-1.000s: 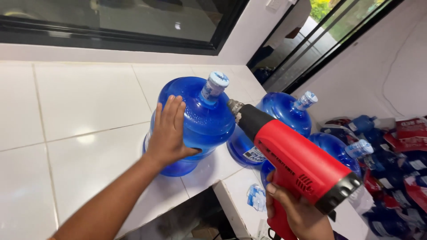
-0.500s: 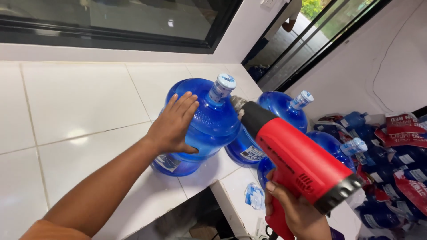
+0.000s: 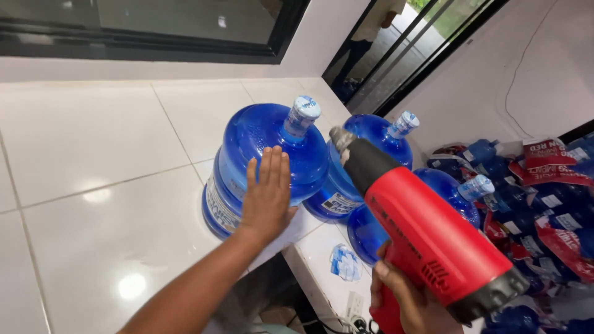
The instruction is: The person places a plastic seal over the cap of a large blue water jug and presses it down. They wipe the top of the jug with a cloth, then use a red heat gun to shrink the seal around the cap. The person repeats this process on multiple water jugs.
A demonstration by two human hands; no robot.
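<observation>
Hands: left on blue jug, right gripping red heat gun.

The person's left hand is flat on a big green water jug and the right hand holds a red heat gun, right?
Not quite: the head view shows the water jug is blue, not green. The left hand does lie flat on it, and the right hand holds the red heat gun.

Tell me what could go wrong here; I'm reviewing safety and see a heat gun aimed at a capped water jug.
The heat gun nozzle sits very close to the cap; held there, it might warp the plastic neck. The left hand lies flat on the jug near the hot air and could get scorched. The jug stands near the counter edge, so a push might tip it off.
</observation>
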